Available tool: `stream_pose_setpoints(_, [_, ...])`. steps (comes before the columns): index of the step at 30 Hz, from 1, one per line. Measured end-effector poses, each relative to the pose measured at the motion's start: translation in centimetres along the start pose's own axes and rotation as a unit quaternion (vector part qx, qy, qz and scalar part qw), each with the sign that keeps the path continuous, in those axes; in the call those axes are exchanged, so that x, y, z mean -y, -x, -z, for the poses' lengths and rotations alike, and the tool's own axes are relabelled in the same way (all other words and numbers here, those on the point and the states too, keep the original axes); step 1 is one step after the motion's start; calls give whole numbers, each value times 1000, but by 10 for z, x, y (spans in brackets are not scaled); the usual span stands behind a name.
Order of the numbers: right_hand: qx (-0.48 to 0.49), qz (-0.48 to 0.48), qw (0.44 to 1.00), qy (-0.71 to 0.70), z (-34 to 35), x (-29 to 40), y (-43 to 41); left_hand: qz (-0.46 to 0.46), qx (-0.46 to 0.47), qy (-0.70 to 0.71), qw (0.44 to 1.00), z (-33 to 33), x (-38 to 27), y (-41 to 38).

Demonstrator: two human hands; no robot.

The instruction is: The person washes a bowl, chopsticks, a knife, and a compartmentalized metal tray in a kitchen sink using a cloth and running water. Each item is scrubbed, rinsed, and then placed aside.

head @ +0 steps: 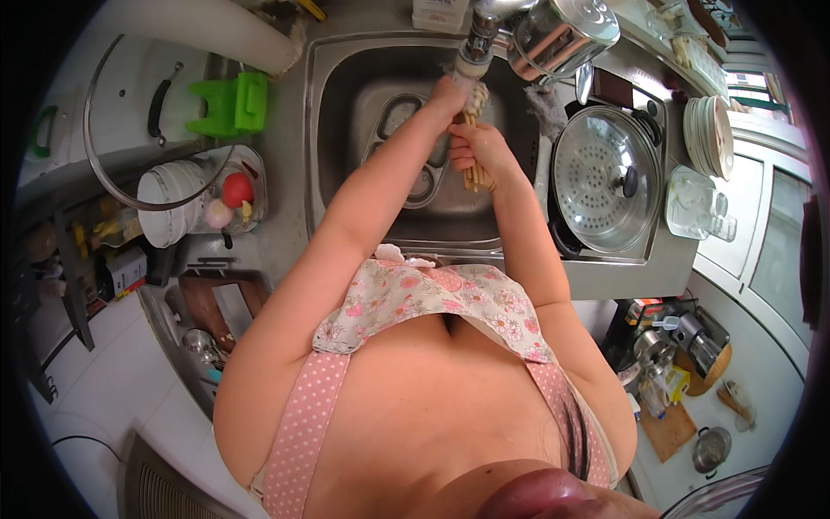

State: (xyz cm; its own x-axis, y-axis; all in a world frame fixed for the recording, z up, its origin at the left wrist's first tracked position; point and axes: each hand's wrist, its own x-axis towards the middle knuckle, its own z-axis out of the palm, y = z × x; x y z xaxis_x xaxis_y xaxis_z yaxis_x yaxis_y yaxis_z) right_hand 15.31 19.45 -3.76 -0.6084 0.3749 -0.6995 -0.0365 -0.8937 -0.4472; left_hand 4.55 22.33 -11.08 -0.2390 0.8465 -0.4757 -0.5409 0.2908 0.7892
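My right hand (480, 152) is closed around a bundle of thin light-brown sticks, probably chopsticks (473, 178), held over the metal sink (363, 227). Their far ends reach up under the faucet head (474, 61), where water runs. My left hand (452, 96) is at those upper ends, beside the water; its fingers are partly hidden, and so is what it grips. A pale, knobbly thing (478, 100) lies against the upper ends of the sticks; whether it is a cloth or foam cannot be told.
Left of the sink are a green plastic rack (230, 104), white bowls (162, 204) and a tray with a red tomato (238, 189). On the right stand a lidded steamer pot (603, 181), stacked plates (707, 136) and a glass container (688, 201). A metal kettle (564, 39) overhangs the sink's far right corner.
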Motion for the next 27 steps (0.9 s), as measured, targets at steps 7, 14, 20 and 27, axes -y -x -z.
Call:
stream_pose_setpoints(7, [-58,9,993,97,-8,-19,27,52,-20,131,990,5,-6,-20])
stream_pose_setpoints(14, [-78,-18,994,79,0,-28,64,81,-83,106,988,-9,-2,-13])
stream_pose_setpoints(20, [-40,-36,993,105,14,-34,95,31,-49,94,994,58,0,-39])
stream_pose_setpoints(27, [20,23,999,14,22,-18,24,80,9,330,941,22,-22,16])
